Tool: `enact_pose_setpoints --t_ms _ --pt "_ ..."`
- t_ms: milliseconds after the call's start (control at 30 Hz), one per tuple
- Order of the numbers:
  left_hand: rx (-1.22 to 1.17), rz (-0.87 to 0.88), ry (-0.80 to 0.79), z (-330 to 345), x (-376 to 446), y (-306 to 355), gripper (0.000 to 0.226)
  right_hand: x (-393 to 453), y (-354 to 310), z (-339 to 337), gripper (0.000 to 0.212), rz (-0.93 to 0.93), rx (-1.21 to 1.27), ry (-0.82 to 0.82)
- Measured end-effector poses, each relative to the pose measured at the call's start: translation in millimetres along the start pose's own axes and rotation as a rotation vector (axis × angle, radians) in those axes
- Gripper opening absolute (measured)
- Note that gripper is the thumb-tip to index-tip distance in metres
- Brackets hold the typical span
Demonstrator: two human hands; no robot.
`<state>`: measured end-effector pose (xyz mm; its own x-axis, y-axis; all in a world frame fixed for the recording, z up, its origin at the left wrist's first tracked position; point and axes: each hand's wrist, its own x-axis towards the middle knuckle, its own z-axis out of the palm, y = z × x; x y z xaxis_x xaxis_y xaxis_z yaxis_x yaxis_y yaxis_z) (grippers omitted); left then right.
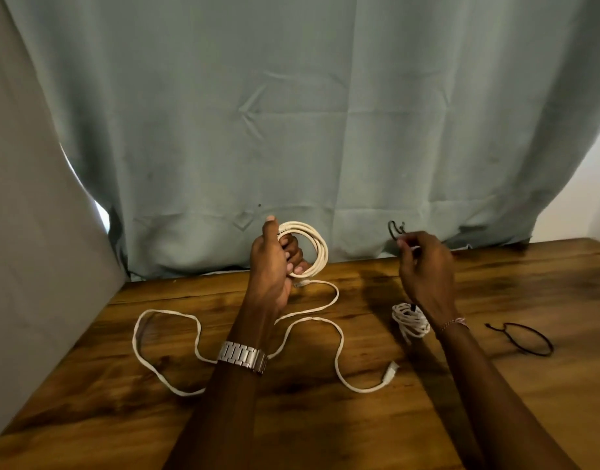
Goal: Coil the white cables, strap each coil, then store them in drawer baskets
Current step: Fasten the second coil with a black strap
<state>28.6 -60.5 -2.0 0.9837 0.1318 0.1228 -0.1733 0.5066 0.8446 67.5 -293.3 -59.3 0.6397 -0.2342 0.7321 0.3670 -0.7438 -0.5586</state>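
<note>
The brown wooden desk [359,418] has lots of bare room near the person and out to the right. Its back edge runs just under both hands, and a grey-green cloth curtain [291,113] hangs down behind it. The desk's left edge meets a plain grey cloth [37,232].

The left hand [271,266] is up above the back edge of the desk. Its grip is closed around a round coil of cream-white cable [312,245], with the thumb up on top and the fingers poking through the ring. The coil stands up on its edge, and its flat side faces the person. It sticks out to the right of that grip. A shiny metal watch [242,357] is on the left wrist.

A long flat white cable [196,337] lies loose on the desk, below the left grip. It bends in big loops that spread from left to right. Its white plug end [392,369] lies down to the right, pointing up and right.

The right hand [424,266] is held up too, well to the right of the left one. Its grip is a tight pinch on a thin black strap [393,228], which sticks up and curls at the top. A thin bracelet [452,323] is on the right wrist.

A small bundle of white cable [410,320] sits on the desk just below the right grip, with something black on top of it. A thin black loop strap [525,339] lies flat on the desk, lower and further right, with its long side going left to right.
</note>
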Motion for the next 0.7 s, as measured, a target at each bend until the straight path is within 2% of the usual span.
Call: enact_pose_setpoints --t_ms 100,200,267,333,500,633,700 --pt "-0.008 0.015 -0.003 -1 -1 2 0.052 4 -63 -5 0.012 0.060 0.339 -0.148" --pt "-0.010 0.040 0.010 -3 -2 6 0.052 5 -122 -18 0.020 0.180 0.798 -0.415" --pt "-0.010 0.059 0.020 -5 -2 9 0.052 8 -150 -29 0.018 0.209 0.953 -0.527" --pt "-0.018 0.077 0.027 -8 -1 13 0.052 12 -165 -39 0.016 0.216 0.960 -0.561" --pt "-0.031 0.098 0.010 -11 0 18 0.052 11 -171 -45 0.016 0.172 0.733 -0.516" --pt "0.015 0.126 0.008 -8 -3 19 0.052 9 -168 -42 0.014 0.208 0.743 -0.634" --pt "0.048 0.157 0.012 -8 -4 18 0.052 9 -168 -42 0.013 0.259 0.850 -0.690"
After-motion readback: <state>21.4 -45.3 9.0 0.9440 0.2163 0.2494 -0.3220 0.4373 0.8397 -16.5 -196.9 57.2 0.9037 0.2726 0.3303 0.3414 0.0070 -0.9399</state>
